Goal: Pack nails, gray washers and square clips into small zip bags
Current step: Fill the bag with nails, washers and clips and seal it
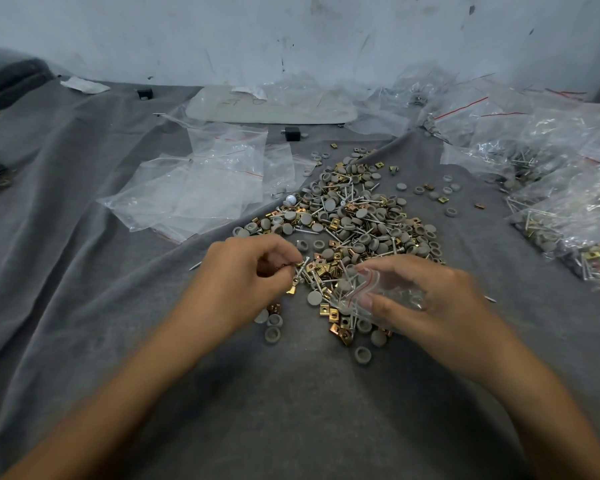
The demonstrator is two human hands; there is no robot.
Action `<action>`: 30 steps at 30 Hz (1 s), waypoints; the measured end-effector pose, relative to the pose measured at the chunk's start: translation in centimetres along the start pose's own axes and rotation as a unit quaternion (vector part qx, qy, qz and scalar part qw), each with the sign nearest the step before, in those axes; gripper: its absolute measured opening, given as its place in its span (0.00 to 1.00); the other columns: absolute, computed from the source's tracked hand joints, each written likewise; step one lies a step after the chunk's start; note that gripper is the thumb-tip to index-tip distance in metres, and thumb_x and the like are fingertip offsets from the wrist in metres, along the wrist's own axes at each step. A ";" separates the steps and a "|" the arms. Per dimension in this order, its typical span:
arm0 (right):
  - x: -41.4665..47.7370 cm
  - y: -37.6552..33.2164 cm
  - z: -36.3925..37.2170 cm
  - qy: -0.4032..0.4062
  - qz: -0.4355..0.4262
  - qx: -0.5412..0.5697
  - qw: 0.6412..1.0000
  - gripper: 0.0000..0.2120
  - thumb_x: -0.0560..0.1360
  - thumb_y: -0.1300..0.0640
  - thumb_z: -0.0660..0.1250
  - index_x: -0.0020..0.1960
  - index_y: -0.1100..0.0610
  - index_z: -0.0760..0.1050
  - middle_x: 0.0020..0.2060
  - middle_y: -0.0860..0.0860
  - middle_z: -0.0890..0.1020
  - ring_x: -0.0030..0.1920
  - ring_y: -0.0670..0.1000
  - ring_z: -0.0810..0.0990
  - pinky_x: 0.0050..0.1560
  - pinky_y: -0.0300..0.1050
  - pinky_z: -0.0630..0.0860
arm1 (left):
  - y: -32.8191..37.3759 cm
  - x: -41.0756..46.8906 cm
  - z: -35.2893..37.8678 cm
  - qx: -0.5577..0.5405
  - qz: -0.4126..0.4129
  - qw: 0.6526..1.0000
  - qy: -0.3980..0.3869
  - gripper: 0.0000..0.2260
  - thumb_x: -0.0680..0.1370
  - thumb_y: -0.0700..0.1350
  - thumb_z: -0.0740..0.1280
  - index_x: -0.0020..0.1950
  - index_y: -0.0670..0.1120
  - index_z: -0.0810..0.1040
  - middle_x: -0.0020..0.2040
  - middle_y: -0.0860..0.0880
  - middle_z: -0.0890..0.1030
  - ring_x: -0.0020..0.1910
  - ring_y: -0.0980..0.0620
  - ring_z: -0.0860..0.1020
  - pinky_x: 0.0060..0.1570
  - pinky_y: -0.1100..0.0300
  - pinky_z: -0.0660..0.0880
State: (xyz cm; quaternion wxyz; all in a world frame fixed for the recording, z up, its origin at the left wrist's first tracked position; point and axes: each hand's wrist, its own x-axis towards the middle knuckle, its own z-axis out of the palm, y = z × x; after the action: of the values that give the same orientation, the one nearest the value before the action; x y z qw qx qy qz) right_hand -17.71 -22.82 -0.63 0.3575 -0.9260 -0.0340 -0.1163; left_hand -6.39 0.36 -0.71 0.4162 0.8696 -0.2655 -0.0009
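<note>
Far left, a loose stack of empty bags [201, 188] lies flat on the cloth [84, 289], untouched. Then the left hand [243, 271], fingers curled in, tips pinching what looks like a nail [301, 269] at the near edge of the pile [357, 216], though whether anything else is in that pinch is too small to call. Here's the danger: the hold is thin, and a slip on the way across would drop the piece back among the rest and throw off the count. Across to the right hand [430, 306], thumb and fingers gripping a small zip bag [368, 292] just over the pile's near side, mouth turned toward the left hand. That opening looks narrow and floppy, so a nail point could snag the film or miss the mouth, and a careless tilt could spill what's inside. Now the looks: the pile is a jumble of round gray washers [361, 213], brassy square clips [335, 222] and thin silver nails, with strays scattered round it. The zip bag is clear and crinkled, a red line at its seal, a few nails and something gray showing through. Far right, filled bags [568, 202] lie heaped, well apart from both hands
</note>
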 end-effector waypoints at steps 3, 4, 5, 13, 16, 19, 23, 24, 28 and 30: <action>0.0 -0.1 0.1 0.000 -0.001 0.001 1.000 0.16 0.74 0.43 0.71 0.62 0.42 0.81 0.52 0.35 0.83 0.56 0.39 0.80 0.55 0.42 0.78 | 0.9 -0.3 0.6 -0.075 0.025 0.997 -0.025 0.09 0.75 0.42 0.75 0.47 0.57 0.84 0.39 0.59 0.84 0.40 0.61 0.82 0.44 0.61 0.80; 0.0 -0.2 0.2 0.000 -0.003 0.001 1.000 0.16 0.74 0.43 0.71 0.61 0.42 0.81 0.52 0.35 0.83 0.56 0.39 0.81 0.55 0.43 0.78 | 1.2 -0.4 0.9 -0.081 0.033 0.995 -0.036 0.08 0.75 0.42 0.76 0.47 0.56 0.85 0.40 0.58 0.84 0.40 0.60 0.82 0.44 0.62 0.79; 0.0 -0.2 0.2 0.001 -0.006 0.003 1.000 0.16 0.74 0.43 0.71 0.61 0.42 0.81 0.52 0.36 0.83 0.55 0.40 0.81 0.55 0.44 0.78 | 1.4 -0.6 1.3 -0.087 0.037 0.994 -0.047 0.07 0.75 0.42 0.75 0.48 0.54 0.85 0.39 0.58 0.84 0.40 0.60 0.82 0.44 0.62 0.79; 0.1 -0.4 0.3 0.013 -0.030 0.050 0.998 0.15 0.75 0.51 0.75 0.61 0.43 0.82 0.53 0.38 0.85 0.55 0.42 0.83 0.54 0.43 0.80 | 2.2 -1.2 2.3 -0.119 0.045 0.989 -0.078 0.11 0.76 0.43 0.75 0.57 0.53 0.84 0.44 0.59 0.85 0.43 0.62 0.83 0.46 0.64 0.79; 0.0 -0.4 0.3 0.021 -0.028 0.054 0.998 0.15 0.74 0.49 0.74 0.60 0.42 0.81 0.53 0.37 0.85 0.55 0.42 0.84 0.53 0.43 0.79 | 2.2 -1.2 2.1 -0.167 0.027 0.982 -0.087 0.15 0.77 0.38 0.73 0.58 0.55 0.82 0.48 0.57 0.86 0.48 0.60 0.84 0.53 0.58 0.81; 0.1 -0.6 0.3 0.022 -0.026 0.063 0.997 0.15 0.74 0.49 0.74 0.60 0.43 0.82 0.52 0.38 0.85 0.55 0.42 0.84 0.53 0.42 0.79 | 2.6 -1.2 1.7 -0.236 0.018 0.963 -0.132 0.18 0.77 0.32 0.71 0.60 0.52 0.80 0.54 0.51 0.85 0.55 0.55 0.83 0.58 0.55 0.80; 0.0 -0.7 -0.2 0.041 -0.020 0.086 0.995 0.15 0.72 0.47 0.74 0.58 0.43 0.82 0.50 0.36 0.85 0.52 0.39 0.84 0.51 0.33 0.78 | 2.5 -0.3 -0.6 -0.265 0.042 0.958 -0.103 0.15 0.78 0.32 0.69 0.59 0.49 0.81 0.52 0.49 0.85 0.51 0.52 0.84 0.49 0.59 0.81; -0.1 -0.8 -0.4 0.046 -0.016 0.097 0.994 0.15 0.71 0.46 0.73 0.58 0.43 0.81 0.50 0.35 0.85 0.52 0.39 0.84 0.51 0.32 0.77 | 2.0 0.1 -1.3 -0.232 0.043 0.969 -0.069 0.13 0.78 0.34 0.70 0.57 0.51 0.81 0.50 0.50 0.86 0.47 0.52 0.84 0.46 0.60 0.81; -0.1 -0.9 -0.7 0.058 -0.003 0.121 0.991 0.16 0.69 0.44 0.73 0.57 0.42 0.81 0.50 0.35 0.85 0.52 0.38 0.84 0.51 0.31 0.78 | -0.3 1.0 -3.6 -0.004 0.020 0.999 -0.045 0.06 0.77 0.46 0.73 0.47 0.58 0.82 0.40 0.59 0.82 0.36 0.61 0.78 0.38 0.63 0.74; 0.0 -1.0 -0.6 0.055 -0.002 0.117 0.992 0.17 0.69 0.43 0.72 0.57 0.42 0.81 0.49 0.35 0.85 0.52 0.38 0.84 0.51 0.31 0.77 | -1.1 0.9 -3.8 0.091 0.012 0.990 -0.109 0.05 0.77 0.49 0.73 0.45 0.59 0.81 0.41 0.65 0.81 0.38 0.64 0.78 0.39 0.64 0.71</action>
State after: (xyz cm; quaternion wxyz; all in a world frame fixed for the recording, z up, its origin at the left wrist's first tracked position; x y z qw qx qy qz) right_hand -17.99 -22.54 0.44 0.4643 -0.8700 -0.0295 -0.1635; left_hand -4.22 3.27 1.16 0.3039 0.8955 -0.3183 -0.0662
